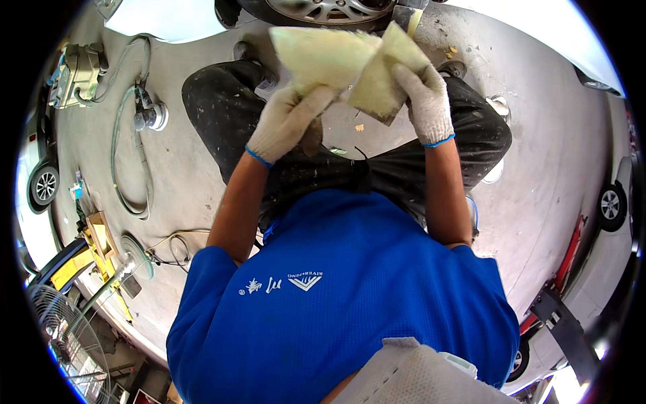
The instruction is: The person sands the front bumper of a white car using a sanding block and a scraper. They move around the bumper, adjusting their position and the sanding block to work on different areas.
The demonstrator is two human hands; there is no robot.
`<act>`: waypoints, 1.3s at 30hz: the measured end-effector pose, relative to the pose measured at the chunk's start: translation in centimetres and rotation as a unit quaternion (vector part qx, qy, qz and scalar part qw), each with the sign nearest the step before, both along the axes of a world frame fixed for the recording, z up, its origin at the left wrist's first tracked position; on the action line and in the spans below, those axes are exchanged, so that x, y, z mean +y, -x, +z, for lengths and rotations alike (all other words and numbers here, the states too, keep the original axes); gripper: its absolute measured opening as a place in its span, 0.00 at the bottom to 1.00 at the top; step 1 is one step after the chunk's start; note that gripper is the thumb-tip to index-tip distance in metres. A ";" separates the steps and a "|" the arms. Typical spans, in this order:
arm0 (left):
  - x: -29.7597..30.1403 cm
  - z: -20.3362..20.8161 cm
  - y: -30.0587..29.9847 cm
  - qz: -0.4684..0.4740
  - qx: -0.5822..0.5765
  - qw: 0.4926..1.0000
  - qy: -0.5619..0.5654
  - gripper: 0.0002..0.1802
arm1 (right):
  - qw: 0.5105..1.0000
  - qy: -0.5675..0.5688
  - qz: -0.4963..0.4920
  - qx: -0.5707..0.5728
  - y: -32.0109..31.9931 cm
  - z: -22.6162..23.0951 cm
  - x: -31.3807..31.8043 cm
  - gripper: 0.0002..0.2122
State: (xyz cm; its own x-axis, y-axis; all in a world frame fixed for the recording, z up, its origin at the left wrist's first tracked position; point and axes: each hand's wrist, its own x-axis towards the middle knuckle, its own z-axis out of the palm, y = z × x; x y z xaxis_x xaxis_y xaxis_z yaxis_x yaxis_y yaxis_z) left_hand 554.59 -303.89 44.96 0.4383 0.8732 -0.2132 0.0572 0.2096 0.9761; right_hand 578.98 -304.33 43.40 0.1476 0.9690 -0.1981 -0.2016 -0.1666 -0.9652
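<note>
Overhead, a coiled grey hose (128,155) lies on smooth concrete. Knit-gloved left hand (286,121) pinches a pale yellow, rough sheet (323,54), fingers closed on it; gloved right hand (427,101) clamps a folded, stiff-looking piece (380,77), both raised above dark, speckled trousers (471,128).
</note>
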 end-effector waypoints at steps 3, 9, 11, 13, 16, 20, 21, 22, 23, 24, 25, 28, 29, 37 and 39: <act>-0.5 -0.5 -1.1 -0.055 -0.014 0.996 0.067 0.21 | 0.993 -0.046 -0.038 0.102 1.7 -0.1 0.1 0.13; -1.0 -1.7 -2.0 0.048 -0.026 0.998 0.034 0.21 | 0.998 0.051 -0.015 -0.037 2.0 0.0 -0.6 0.15; -0.5 -1.3 -2.1 0.054 0.012 0.998 -0.013 0.21 | 0.996 -0.008 -0.056 0.064 2.1 0.2 -1.2 0.16; -0.5 -0.8 -2.1 -0.003 0.061 0.998 0.004 0.19 | 0.997 -0.036 -0.001 0.062 3.5 1.1 -2.0 0.16; -0.3 -0.7 -2.6 -0.032 0.100 0.979 -0.176 0.16 | 0.996 -0.007 0.047 0.069 3.2 0.1 -1.9 0.16; 0.0 -0.1 -1.6 0.011 0.124 0.972 -0.199 0.12 | 0.955 -0.071 -0.023 0.288 0.8 -1.6 -0.7 0.14; 0.4 -0.2 -1.1 0.006 0.126 0.970 -0.209 0.11 | 0.950 -0.059 -0.013 0.307 -0.2 -1.9 -0.5 0.14; 0.7 0.0 -0.8 0.000 0.129 0.967 -0.219 0.11 | 0.944 -0.047 -0.003 0.327 -0.8 -2.1 -0.4 0.14; 0.8 0.4 -0.5 -0.032 0.130 0.973 -0.186 0.09 | 0.948 -0.043 -0.007 0.315 -0.9 -2.9 -0.6 0.14; 1.0 0.5 -0.4 -0.065 0.139 0.972 -0.175 0.10 | 0.959 -0.013 0.027 0.282 -0.9 -2.6 -1.2 0.14; 1.1 0.6 -0.4 -0.098 0.148 0.970 -0.165 0.11 | 0.966 0.015 0.043 0.254 -0.4 -2.5 -1.5 0.14; 1.2 -0.2 -0.1 -0.058 0.113 0.981 -0.149 0.20 | 0.963 0.033 0.071 0.258 1.0 -3.2 -1.5 0.16; 1.3 -0.5 -0.1 -0.022 0.091 0.985 -0.145 0.25 | 0.957 0.032 0.052 0.284 1.1 -3.3 -1.5 0.17; 2.1 -0.1 -1.2 -0.080 -0.257 0.962 0.043 0.75 | 0.904 0.064 0.157 0.393 4.9 -1.3 -1.6 0.27; 2.7 -0.7 -1.0 -0.106 -0.301 0.948 0.024 0.67 | 0.905 0.067 0.164 0.386 5.9 -1.0 -2.0 0.27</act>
State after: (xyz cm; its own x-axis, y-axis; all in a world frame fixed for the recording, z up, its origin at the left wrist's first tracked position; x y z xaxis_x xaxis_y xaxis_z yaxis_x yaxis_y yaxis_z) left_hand 555.58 -301.21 44.24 0.6570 0.7481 0.0935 -0.4607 0.3002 0.8353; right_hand 573.13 -306.31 42.40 -0.3773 0.8947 -0.2390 -0.7259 -0.4459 -0.5236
